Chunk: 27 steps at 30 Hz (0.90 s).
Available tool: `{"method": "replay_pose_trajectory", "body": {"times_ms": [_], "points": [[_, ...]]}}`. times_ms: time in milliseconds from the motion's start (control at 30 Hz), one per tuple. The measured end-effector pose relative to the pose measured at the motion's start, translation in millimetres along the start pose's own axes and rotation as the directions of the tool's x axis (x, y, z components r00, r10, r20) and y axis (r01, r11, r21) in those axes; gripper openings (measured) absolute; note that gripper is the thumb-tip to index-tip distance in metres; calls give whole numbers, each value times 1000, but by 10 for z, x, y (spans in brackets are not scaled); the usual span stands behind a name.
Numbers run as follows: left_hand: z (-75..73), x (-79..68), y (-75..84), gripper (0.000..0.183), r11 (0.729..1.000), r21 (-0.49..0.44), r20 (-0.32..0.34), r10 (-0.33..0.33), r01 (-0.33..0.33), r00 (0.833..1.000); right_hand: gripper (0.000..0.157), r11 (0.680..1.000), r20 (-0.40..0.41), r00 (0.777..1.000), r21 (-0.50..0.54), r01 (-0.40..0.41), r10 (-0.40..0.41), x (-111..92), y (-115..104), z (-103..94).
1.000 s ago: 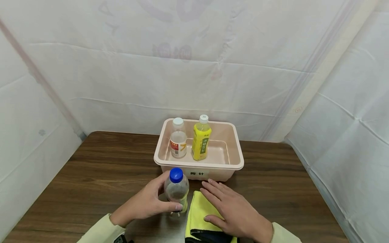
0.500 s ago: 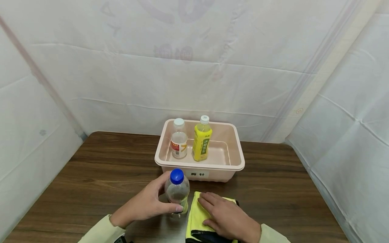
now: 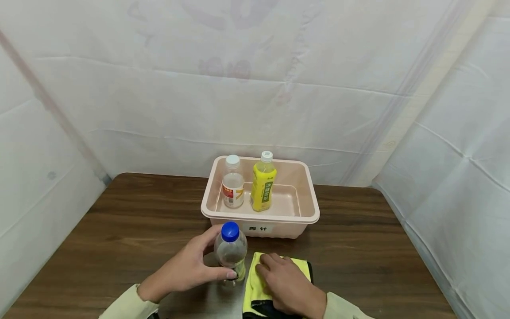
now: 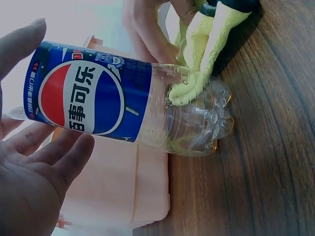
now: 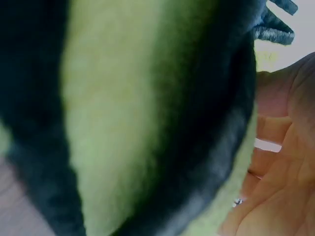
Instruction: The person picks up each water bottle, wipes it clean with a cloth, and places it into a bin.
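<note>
My left hand (image 3: 189, 266) holds a clear Pepsi bottle (image 3: 231, 250) with a blue cap, upright at the table's front. Its blue label (image 4: 81, 93) faces the left wrist camera; whether the base touches the table is hard to tell. To the right, a yellow towel (image 3: 300, 266) with dark edging lies folded on the table. My right hand (image 3: 288, 283) is over it, fingers curled and gripping the cloth, which bunches up in the left wrist view. Blurred folds of the towel (image 5: 113, 98) fill most of the right wrist view.
Behind the hands stands a pink plastic basin (image 3: 287, 228) with a white label on its front. Inside it are a clear bottle (image 3: 233, 181) with a white cap and a yellow-labelled drink bottle (image 3: 263, 184). White sheeting (image 3: 255, 110) encloses the wooden table (image 3: 131, 230).
My right hand has come down and toward me onto the towel, its straight fingers curling into the cloth. The left hand keeps its hold on the Pepsi bottle in about the same place.
</note>
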<state>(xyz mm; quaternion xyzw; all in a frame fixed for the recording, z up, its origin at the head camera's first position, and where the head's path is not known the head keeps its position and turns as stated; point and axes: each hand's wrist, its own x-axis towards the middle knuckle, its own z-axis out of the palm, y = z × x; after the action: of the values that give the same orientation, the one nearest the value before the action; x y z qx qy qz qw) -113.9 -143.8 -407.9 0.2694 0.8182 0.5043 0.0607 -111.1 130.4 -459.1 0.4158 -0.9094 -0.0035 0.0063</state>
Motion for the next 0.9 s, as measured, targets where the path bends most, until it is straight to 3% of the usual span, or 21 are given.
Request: {"method": "replay_pose_trajectory", "body": {"times_ms": [333,533,900], "points": [[-25,15,20,66,999,35,4,25,-25,1000,28,999,-30,999,-24,35,-35,59,-27,-7],[-31,17,16,65,999,21,10,40,-40,999,27,999,-28,999,15,35,-35,60,3,-4],[-26,9,-2,64,999,24,8,30,-30,1000,22,993,-181,983,112,43,-22,14,53,27]]}}
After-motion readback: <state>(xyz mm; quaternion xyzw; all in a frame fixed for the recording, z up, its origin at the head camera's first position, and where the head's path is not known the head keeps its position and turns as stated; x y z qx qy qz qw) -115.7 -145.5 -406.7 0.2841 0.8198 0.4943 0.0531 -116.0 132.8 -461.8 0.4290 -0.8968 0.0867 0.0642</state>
